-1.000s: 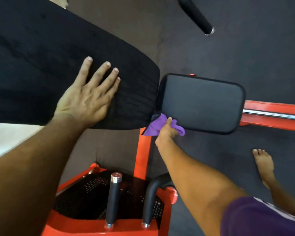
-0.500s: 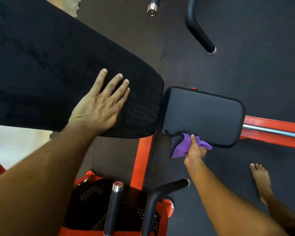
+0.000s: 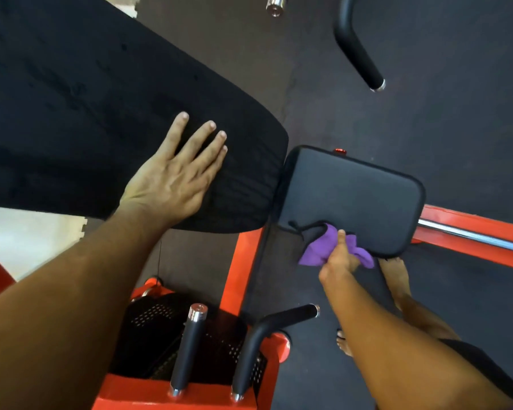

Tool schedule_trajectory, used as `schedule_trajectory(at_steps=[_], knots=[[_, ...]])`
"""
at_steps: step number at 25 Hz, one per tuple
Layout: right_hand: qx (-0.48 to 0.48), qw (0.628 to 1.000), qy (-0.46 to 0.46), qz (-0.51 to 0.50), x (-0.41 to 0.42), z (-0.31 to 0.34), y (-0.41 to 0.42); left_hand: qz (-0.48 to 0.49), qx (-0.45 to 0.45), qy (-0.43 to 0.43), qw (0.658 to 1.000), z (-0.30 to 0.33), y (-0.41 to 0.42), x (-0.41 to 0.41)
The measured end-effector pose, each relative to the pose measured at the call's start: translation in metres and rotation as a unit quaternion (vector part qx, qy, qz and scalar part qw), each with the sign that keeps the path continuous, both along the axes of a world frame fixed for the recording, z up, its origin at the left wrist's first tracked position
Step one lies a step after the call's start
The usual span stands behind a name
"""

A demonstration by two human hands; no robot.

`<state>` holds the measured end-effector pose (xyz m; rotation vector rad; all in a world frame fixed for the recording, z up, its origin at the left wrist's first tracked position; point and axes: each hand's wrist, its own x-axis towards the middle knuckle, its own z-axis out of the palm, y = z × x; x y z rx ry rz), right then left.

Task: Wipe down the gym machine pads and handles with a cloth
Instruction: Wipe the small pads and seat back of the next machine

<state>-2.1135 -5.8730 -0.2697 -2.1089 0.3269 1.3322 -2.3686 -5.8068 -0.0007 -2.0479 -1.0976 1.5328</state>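
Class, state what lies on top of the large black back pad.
Only the left hand lies flat on the large black back pad, fingers straight. The pad surface beneath the palm is covered from view.

The left hand (image 3: 175, 173) lies flat, fingers spread, on the long black pad (image 3: 86, 113). The right hand (image 3: 339, 261) grips a purple cloth (image 3: 320, 250) against the near edge of the small pad (image 3: 353, 196). Below stand two black handles (image 3: 187, 350) on the orange frame (image 3: 240, 276). A bare foot (image 3: 396, 276) rests on the dark floor (image 3: 456, 113).
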Motion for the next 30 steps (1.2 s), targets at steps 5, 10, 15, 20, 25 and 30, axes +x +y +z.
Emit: schedule_trajectory(at_steps=[5,10,15,20,25,30], knots=[[0.002,0.979,0.177,0.101,-0.112,0.012,0.01,0.001,0.009,-0.026,1.0,-0.008,-0.005,-0.002],[0.04,0.905,0.312,0.287,-0.041,0.032,0.001,-0.005,0.051,-0.089,0.995,-0.018,-0.007,-0.011],[0.141,0.799,0.262,0.523,0.041,0.128,0.028,0.146,0.076,-0.177,0.97,-0.007,0.003,0.01],[0.271,0.691,0.171,0.648,0.071,0.218,0.082,0.256,0.303,-0.348,0.849,0.009,-0.048,0.081],[0.423,0.539,0.062,0.726,0.027,0.359,0.103,0.27,0.507,-0.386,0.722,0.135,-0.103,0.063],[0.591,0.434,0.017,0.68,-0.066,0.473,0.137,0.286,0.664,-0.379,0.577,0.27,-0.107,-0.018]])
